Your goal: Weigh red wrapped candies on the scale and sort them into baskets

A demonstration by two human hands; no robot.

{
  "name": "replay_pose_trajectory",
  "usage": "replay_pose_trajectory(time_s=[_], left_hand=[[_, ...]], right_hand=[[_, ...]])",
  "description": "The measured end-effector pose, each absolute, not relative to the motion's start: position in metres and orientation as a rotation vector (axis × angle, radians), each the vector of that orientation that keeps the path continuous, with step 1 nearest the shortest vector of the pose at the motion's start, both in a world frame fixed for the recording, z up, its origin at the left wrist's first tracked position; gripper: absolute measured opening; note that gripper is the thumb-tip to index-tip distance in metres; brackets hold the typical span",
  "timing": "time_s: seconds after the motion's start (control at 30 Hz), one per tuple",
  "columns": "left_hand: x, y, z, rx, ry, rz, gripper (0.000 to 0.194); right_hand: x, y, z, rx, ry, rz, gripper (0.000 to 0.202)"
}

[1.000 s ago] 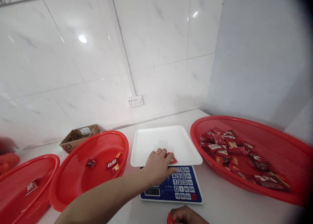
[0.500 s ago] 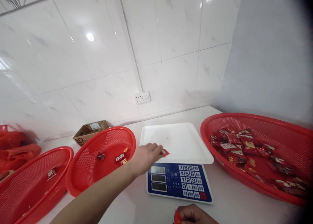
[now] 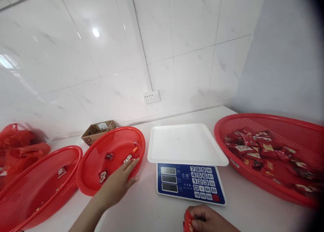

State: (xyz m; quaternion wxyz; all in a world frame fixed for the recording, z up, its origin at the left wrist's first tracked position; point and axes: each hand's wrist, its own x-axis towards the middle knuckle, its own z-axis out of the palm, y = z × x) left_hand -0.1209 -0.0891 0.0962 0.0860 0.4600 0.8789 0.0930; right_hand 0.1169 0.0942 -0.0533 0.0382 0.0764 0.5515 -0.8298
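Note:
My left hand (image 3: 124, 176) is over the right front rim of the middle red basket (image 3: 87, 149). Its fingers are stretched out and nothing shows in them. Small wrapped packets lie in this basket: a white-labelled packet (image 3: 128, 158) by my fingertips, a dark red one (image 3: 109, 156) further left, and a red and white packet (image 3: 103, 176) near the front. At the bottom edge, my right hand (image 3: 206, 218) is closed around a red packet (image 3: 188, 221), partly hidden by the fingers. Just beyond that hand stands a blue and white digital scale (image 3: 187, 176) with a bare white pan (image 3: 182, 142).
A large red basket (image 3: 263, 116) with many red packets stands on the right. Another red basket (image 3: 76, 154) with a few packets is at left, near red plastic bags (image 3: 22, 147). Behind the middle basket sits a cardboard box (image 3: 93, 136) against the tiled wall.
My left hand has moved left from the scale pan to the middle basket, and the packet it held is out of its fingers. A packet now shows near that basket's front. My right hand keeps its packet.

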Motion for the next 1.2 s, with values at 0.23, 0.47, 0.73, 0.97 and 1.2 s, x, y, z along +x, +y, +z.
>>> replay_pose_trajectory(time_s=[0.23,0.47,0.73,0.97,1.2], left_hand=[[-0.118,-0.111,0.076,1.258,2.808,0.156,0.051],[-0.04,-0.095,0.038,1.019,2.477,1.207,0.046],[0.025,-0.046,-0.01,1.029,1.704,1.334,0.051],[0.028,-0.046,-0.027,1.052,1.742,1.375,0.045],[0.032,-0.05,-0.031,1.081,1.752,1.429,0.045]], right_hand=[[0.12,0.092,-0.037,0.248,1.637,-2.632,0.04],[0.121,0.089,-0.033,0.233,1.738,-2.662,0.037],[0.129,0.074,-0.032,0.246,2.0,-2.704,0.033],[0.131,0.067,-0.035,0.269,2.172,-2.623,0.035],[0.132,0.063,-0.033,0.28,2.294,-2.565,0.029]])
